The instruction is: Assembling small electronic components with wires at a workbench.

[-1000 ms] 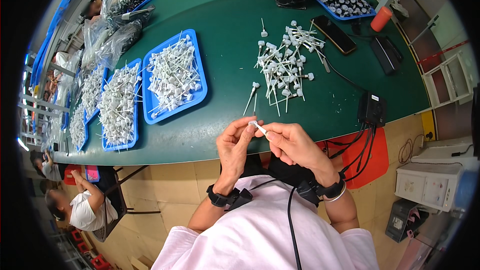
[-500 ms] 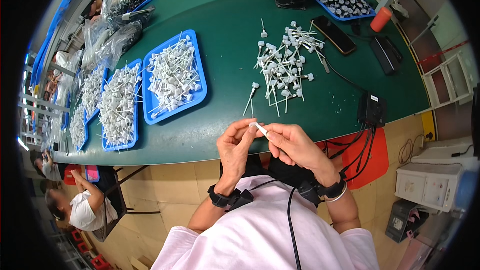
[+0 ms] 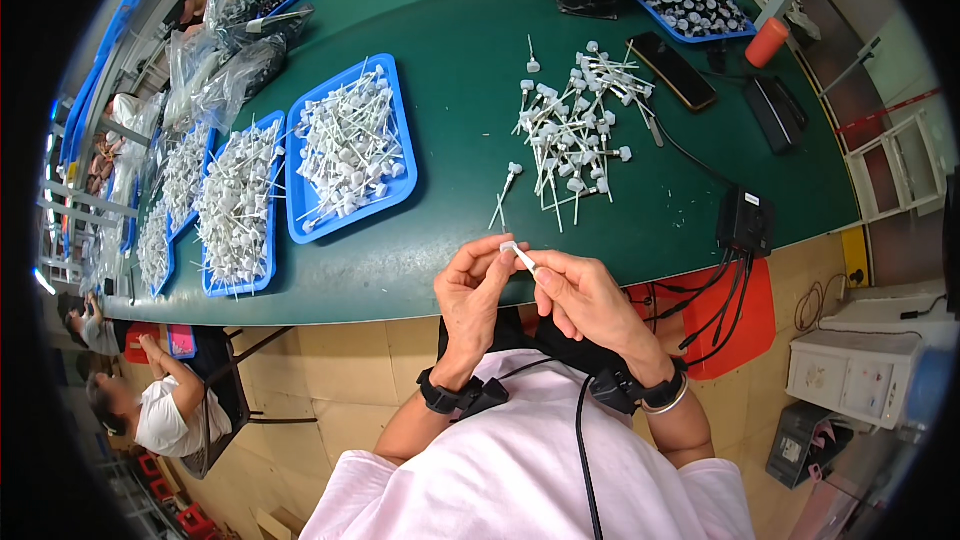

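Observation:
Pinched in the fingertips of my left hand [image 3: 470, 285] is a small white cap-like piece [image 3: 508, 247], its thin stem pointing away from me over the table's near edge. My right hand [image 3: 590, 305] grips a white tapered stick [image 3: 524, 259], whose pointed end meets the white piece. My fingers hide the stick's other end. Just beyond my hands lie a few loose white-headed pieces with thin stems [image 3: 514, 170]. Farther off is a loose heap of the same pieces [image 3: 570, 125].
Blue trays [image 3: 408, 185] of white-headed pieces stand left on the green table [image 3: 440, 70]. Right are a phone [image 3: 672, 70], a black box with cables [image 3: 746, 220], an orange cylinder [image 3: 767, 43] and a tray of black-and-white parts [image 3: 690, 5]. A red stool [image 3: 740, 330] stands below.
Both hands keep their hold, with the stick's tip still at the white piece. My right hand has shifted very slightly; the whole view has tilted a little.

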Demonstrator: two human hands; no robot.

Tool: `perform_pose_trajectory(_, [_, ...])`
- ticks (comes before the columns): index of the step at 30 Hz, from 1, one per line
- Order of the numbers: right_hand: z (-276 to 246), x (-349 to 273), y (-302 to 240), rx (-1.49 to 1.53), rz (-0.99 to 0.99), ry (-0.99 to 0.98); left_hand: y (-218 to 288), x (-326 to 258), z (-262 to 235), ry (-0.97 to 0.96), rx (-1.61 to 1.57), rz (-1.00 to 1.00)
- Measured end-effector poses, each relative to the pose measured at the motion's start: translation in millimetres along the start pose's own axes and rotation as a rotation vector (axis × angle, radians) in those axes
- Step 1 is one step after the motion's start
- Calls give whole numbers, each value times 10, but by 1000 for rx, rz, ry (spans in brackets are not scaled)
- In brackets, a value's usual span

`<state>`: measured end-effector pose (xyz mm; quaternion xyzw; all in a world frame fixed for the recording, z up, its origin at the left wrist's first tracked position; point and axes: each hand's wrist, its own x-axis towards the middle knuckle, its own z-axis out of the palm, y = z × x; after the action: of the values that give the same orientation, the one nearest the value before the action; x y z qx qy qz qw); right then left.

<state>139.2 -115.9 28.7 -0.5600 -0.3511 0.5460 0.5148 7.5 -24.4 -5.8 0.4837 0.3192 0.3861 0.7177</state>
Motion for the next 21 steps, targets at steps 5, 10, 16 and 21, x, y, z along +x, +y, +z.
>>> perform_pose_trajectory(5, [9, -4, 5, -3, 5, 10, -13, -4, -21, -30, 1, 10])
perform_pose_trajectory(10, [44, -10, 44, 22, -4, 37, -17, -10, 1, -6, 0, 16])
perform_pose_trajectory(16, [-24, 17, 32, -189, -83, 50, -31, -8, -58, -54, 32, 19])
perform_pose_trajectory(21, [-119, 54, -129, -260, -27, -31, -18, 7, -100, -63, 78, 10])
